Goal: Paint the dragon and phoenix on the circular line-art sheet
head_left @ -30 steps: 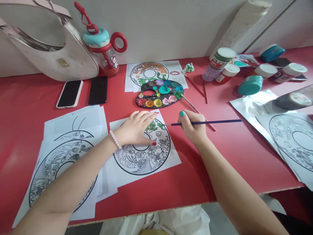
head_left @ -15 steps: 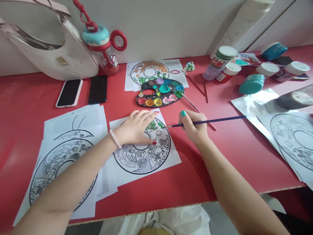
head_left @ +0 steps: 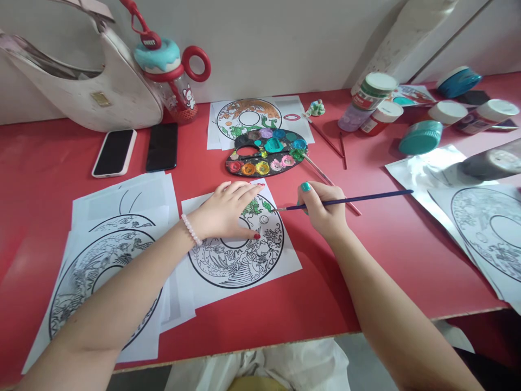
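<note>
Over at the left, the left forearm crosses a pile of printed sheets (head_left: 160, 203), so a shift of the elbow could drag them askew. The left hand (head_left: 226, 212) lies flat on the ring drawing (head_left: 285, 263) at mid-table, thumb apart from the other fingers; if the green beside the fingertips is wet, which I can't tell, sliding them would smear it. The paintbrush (head_left: 366, 197) has its tip at a green patch near the ring's thick outline, where a slip could carry colour across. The right hand (head_left: 325, 212) pinches its handle, fingers closed, and a knock against the pink brush (head_left: 323, 175) behind could swing that off the palette (head_left: 252, 158). As for room, the sheet's top corner sits close under the palette, while bare red tabletop (head_left: 391, 266) opens rightward to more papers (head_left: 442, 203), bounded in front by the table edge.
</note>
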`<action>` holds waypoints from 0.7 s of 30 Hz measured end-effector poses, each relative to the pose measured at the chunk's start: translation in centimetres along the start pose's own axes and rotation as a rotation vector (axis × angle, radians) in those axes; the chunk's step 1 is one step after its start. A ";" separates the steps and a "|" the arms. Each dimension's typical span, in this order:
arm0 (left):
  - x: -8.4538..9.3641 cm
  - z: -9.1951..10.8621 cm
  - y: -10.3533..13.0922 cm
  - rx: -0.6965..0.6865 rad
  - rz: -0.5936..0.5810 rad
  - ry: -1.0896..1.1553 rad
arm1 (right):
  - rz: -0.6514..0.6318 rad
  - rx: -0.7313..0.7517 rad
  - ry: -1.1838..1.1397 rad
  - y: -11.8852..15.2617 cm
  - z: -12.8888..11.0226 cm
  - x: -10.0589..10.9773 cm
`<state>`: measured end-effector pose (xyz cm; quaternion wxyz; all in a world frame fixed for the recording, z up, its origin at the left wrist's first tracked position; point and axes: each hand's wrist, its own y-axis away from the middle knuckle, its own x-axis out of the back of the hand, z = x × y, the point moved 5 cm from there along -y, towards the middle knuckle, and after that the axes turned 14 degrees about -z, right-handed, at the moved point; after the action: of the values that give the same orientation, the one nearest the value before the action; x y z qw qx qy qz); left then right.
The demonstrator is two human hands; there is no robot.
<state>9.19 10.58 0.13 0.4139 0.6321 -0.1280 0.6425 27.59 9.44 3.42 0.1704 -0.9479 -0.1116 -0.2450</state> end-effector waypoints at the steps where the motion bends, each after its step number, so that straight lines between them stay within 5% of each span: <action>1: 0.0 0.0 0.0 0.002 0.000 0.001 | -0.005 0.000 0.003 0.0 0.0 0.0; 21: 0.1 0.1 0.0 -0.006 0.023 -0.010 | -0.006 0.020 0.009 0.0 -0.1 0.2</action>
<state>9.22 10.55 0.20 0.4079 0.6325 -0.1393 0.6435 27.70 9.40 3.57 0.1797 -0.9447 -0.1159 -0.2487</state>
